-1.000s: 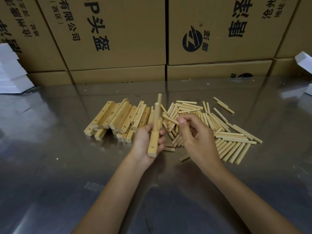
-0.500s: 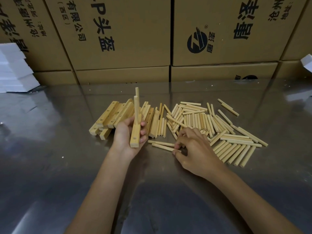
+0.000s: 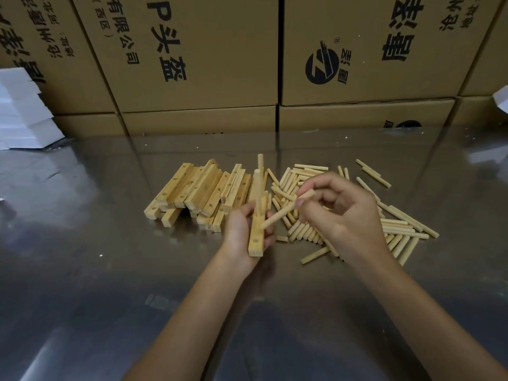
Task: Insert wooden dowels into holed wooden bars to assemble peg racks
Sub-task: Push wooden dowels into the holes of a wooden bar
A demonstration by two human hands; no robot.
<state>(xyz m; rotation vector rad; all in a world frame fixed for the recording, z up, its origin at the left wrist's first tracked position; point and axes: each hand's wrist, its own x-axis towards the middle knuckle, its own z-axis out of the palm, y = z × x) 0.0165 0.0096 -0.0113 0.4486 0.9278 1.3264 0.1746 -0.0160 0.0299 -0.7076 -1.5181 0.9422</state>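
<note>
My left hand (image 3: 239,229) grips a holed wooden bar (image 3: 256,237) upright above the metal table. Two dowels stand up out of the bar's upper part, and an empty hole shows near its lower end. My right hand (image 3: 341,213) pinches one dowel (image 3: 280,215) between thumb and fingers. That dowel slants down to the left, and its tip meets the bar's face at about the middle. A pile of holed bars (image 3: 198,191) lies behind my left hand. Loose dowels (image 3: 395,229) spread over the table under and to the right of my right hand.
The shiny metal table (image 3: 96,257) carries everything. Printed cardboard boxes (image 3: 192,56) form a wall along its far edge. White foam blocks (image 3: 22,111) are stacked at the far left, and a white piece (image 3: 501,99) shows at the right edge.
My right hand has lifted a dowel off the table and brought it up and left to the bar. My left hand has moved the bar to the right, toward the dowel heap.
</note>
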